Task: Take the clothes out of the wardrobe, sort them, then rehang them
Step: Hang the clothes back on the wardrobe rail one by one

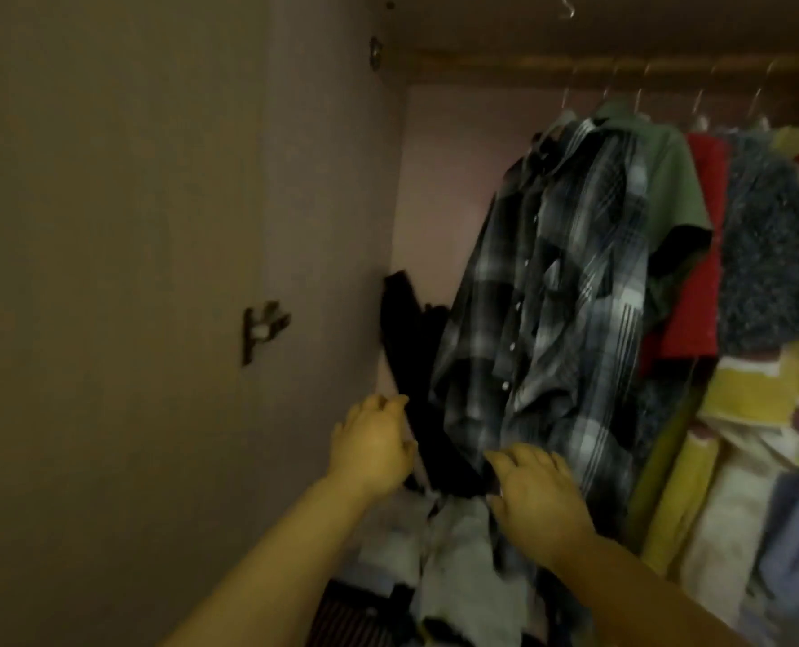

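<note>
- A person's left grip (pixel 374 448) reaches into the wardrobe (pixel 332 203), fingers bent against the edge of a black garment (pixel 411 357); blur hides whether they pinch the cloth.
- The right grip (pixel 539 499) lies spread, fingers fairly straight, on the lower hem of a plaid shirt (pixel 551 296), touching it without closing round it.
- The black garment hangs between the two grips and rises above them.
- The plaid shirt hangs above the right grip, below the rail (pixel 504 65).
- Up and to the right of the right grip, beyond the plaid shirt, hang a green shirt (pixel 668 179), a red garment (pixel 700 282), a grey fuzzy garment (pixel 770 254) and a yellow-and-white cloth (pixel 752 403).
- Below both grips lies a heap of pale clothes (pixel 453 544).
- Left of the left grip, a latch (pixel 264 329) sits on the wardrobe's panel.
</note>
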`<state>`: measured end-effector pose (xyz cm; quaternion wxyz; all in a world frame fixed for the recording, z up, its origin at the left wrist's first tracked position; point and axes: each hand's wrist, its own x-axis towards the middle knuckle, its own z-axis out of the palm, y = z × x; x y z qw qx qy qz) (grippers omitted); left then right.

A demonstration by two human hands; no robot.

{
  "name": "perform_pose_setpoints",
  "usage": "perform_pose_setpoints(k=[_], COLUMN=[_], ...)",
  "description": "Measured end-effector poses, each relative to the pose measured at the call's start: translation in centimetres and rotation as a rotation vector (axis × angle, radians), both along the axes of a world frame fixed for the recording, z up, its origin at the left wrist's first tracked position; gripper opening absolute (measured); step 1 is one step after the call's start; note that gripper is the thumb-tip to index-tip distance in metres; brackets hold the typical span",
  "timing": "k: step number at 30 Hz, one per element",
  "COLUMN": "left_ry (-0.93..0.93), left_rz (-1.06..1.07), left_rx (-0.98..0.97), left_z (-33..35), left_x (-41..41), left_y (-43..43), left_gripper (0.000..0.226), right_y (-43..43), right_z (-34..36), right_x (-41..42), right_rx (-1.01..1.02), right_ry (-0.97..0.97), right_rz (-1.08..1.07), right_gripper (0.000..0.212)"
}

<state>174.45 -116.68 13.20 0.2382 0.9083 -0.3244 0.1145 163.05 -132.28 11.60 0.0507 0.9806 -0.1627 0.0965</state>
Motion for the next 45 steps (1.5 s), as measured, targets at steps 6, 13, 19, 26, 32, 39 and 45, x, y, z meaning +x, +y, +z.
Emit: perform_pose_setpoints(k=[6, 13, 19, 26, 32, 39, 45], left_ry=[0.168, 0.305, 0.330, 0.391, 0.509, 0.594, 0.685], left_rz=[0.083, 0.220, 0.302, 0.451, 0.683, 1.046, 1.412], left_rx=[0.184, 0.296, 0.302, 0.313, 0.321, 0.213, 0.115], left_z=[-7.9, -13.7, -16.0, -18.6, -20.5, -21.2, -22.5], left_x=[-10.8, -21.0, -28.1, -37.6, -45.8, -54.5, -62.5], left_y=[10.1, 22.7, 33.4, 47.6, 61.0, 75.1, 85.8], left_gripper=[0.056, 0.056, 0.056, 0.057, 0.057, 0.056, 0.056], right_y=[8.8, 18.2, 27.7, 41.6, 54.9, 72.4, 87.9], right_z=[-6.9, -12.7, -16.5, -19.0, -19.6, -19.2, -20.3], right_x=[-7.3, -13.2, -17.7, -25.4, -29.9, -31.8, -32.9], right_rx=[0.126, 0.175, 0.188, 0.214, 0.202, 0.117, 0.015], right_ry=[0.101, 0.165, 0.262, 0.357, 0.446, 0.503, 0.543], right_rz=[0.122, 0.253, 0.340, 0.474, 0.669, 1.028, 1.347], right_gripper=[0.050, 0.055, 0.056, 0.049, 0.052, 0.051, 0.053])
